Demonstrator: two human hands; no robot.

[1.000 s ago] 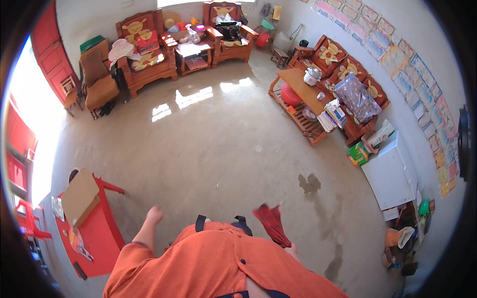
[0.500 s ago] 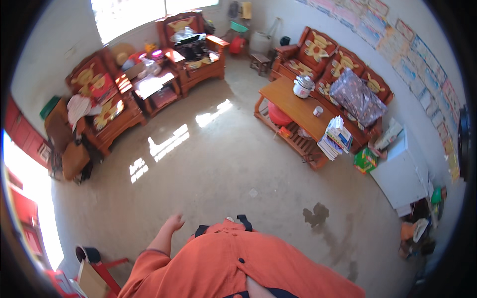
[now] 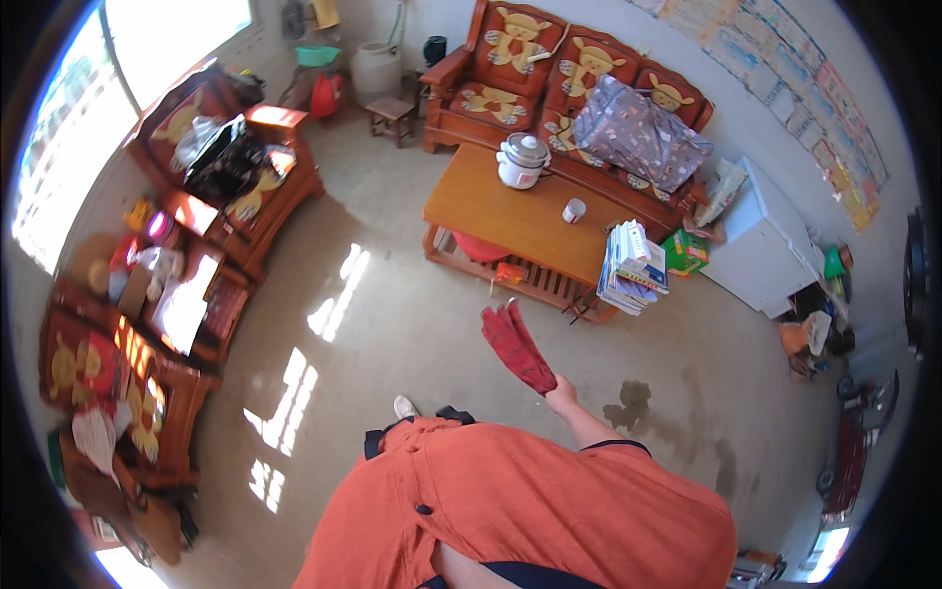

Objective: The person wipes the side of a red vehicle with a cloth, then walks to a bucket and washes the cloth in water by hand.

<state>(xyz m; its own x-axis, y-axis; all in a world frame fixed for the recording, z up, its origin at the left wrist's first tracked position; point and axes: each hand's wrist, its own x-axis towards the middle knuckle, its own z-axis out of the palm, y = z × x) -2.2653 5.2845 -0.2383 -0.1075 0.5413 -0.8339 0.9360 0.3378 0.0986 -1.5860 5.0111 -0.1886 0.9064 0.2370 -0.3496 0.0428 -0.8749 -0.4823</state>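
My right hand (image 3: 562,395) is closed round one end of a dark red folded cloth (image 3: 517,346), which stretches away from it over the floor toward the coffee table. Two or more narrow layers of the cloth part at its far end. In front of the hand stands the wooden coffee table (image 3: 471,201), with a white lidded pot (image 3: 522,162), a white cup (image 3: 574,210) and a stack of books and papers (image 3: 633,270) on it. My left hand is out of the picture.
A wooden sofa (image 3: 446,83) with a large grey patterned bundle (image 3: 643,133) stands behind the table. Right of it are a green box (image 3: 685,252) and a white cabinet (image 3: 760,245). Wooden armchairs (image 3: 285,196) line the left side. Dark wet patches (image 3: 628,404) mark the floor.
The view has turned to the right, so the furniture sits further left. My left hand has gone out of view. My right hand has come into view holding the red cloth.
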